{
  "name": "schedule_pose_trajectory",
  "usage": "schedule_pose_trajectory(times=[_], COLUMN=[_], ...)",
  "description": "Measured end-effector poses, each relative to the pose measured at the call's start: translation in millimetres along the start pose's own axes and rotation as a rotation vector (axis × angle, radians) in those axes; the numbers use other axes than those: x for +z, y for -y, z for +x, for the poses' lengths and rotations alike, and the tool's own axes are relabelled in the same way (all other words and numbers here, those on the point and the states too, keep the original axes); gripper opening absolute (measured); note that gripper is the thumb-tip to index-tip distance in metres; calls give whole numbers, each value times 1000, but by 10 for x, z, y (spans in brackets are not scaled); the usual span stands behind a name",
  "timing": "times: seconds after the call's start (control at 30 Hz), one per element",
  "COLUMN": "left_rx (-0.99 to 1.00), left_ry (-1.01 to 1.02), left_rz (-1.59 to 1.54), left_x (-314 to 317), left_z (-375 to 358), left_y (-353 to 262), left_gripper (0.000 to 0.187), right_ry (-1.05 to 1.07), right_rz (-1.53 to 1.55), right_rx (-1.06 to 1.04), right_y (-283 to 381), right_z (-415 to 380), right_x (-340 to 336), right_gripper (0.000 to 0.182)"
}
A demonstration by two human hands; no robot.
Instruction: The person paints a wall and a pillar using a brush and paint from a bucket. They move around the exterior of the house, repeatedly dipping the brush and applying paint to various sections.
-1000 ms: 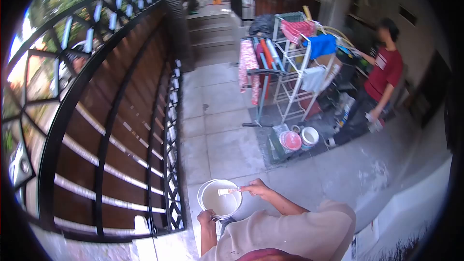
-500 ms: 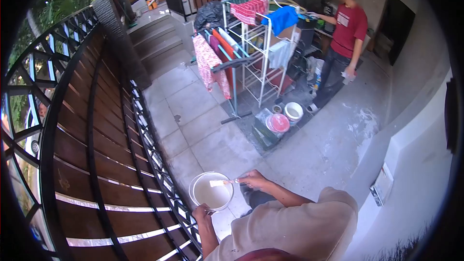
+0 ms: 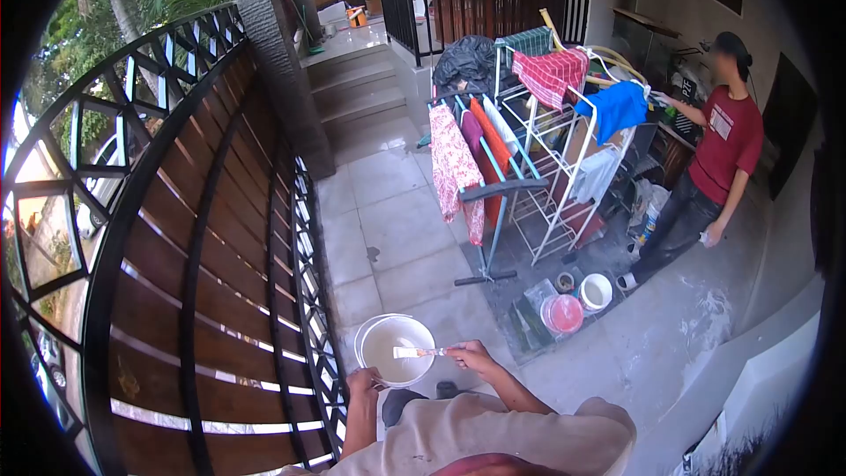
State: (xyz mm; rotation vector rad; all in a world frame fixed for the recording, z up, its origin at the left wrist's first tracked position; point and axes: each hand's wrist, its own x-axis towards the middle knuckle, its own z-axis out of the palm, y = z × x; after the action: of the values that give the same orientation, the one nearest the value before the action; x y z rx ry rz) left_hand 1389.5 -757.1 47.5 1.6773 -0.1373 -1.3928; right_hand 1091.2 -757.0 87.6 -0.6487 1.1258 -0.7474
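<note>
My left hand [image 3: 364, 381] grips the near-left rim of a white bucket [image 3: 363, 349], holding it in front of my body. Pale paint or a similar whitish coating shows on the inside. In my right hand [image 3: 470, 356] is a paintbrush [image 3: 426, 353], gripped by its handle, its white bristles pointing left over the bucket's opening. The fingers of my right hand wrap round the handle at the bucket's right side.
A slatted wood and black metal fence [image 3: 176, 300] runs close on my left. Ahead stand drying racks [image 3: 564, 211] with laundry, and a red-lidded tub [image 3: 561, 314] beside a white pail [image 3: 597, 293]. A person [image 3: 718, 150] in a red shirt stands at the right; steps [image 3: 352, 97] rise behind.
The view has swung, so the racks, tubs and person sit further right and lower. The bucket and brush stay together before me, the brush still over the opening.
</note>
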Motion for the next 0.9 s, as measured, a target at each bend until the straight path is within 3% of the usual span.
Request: schedule_pose_trajectory(times=[0.1, 0.27, 0.37, 0.47, 0.63, 0.83, 0.9], left_rx=[-3, -51, -38, -94, -95, -67, -10], left_ry=[-13, 75, 6, 46, 18, 109, 102], left_rz=[-3, -25, 16, -33, -65, 41, 58], left_x=[398, 744, 1097, 1154, 1852, 2447, 2665], left_z=[79, 1000, 1297, 2094, 2767, 3263, 3237], left_y=[-434, -806, -1144, -1151, -1949, -3012, -3402], left_gripper=[20, 22, 23, 22, 20, 24, 25], right_ry=[14, -60, -96, -154, -136, -259, -251], right_rz=[30, 33, 87, 77, 110, -21, 125], right_rx=[-68, -87, -100, -55, -80, -171, -157], right_y=[405, 886, 1145, 1274, 2047, 2812, 3058], right_z=[365, 1064, 1731, 2220, 3089, 4024, 4161], right_x=[-12, -12, 36, 96, 173, 145, 218], right_gripper=[18, 19, 22, 24, 22, 17, 17])
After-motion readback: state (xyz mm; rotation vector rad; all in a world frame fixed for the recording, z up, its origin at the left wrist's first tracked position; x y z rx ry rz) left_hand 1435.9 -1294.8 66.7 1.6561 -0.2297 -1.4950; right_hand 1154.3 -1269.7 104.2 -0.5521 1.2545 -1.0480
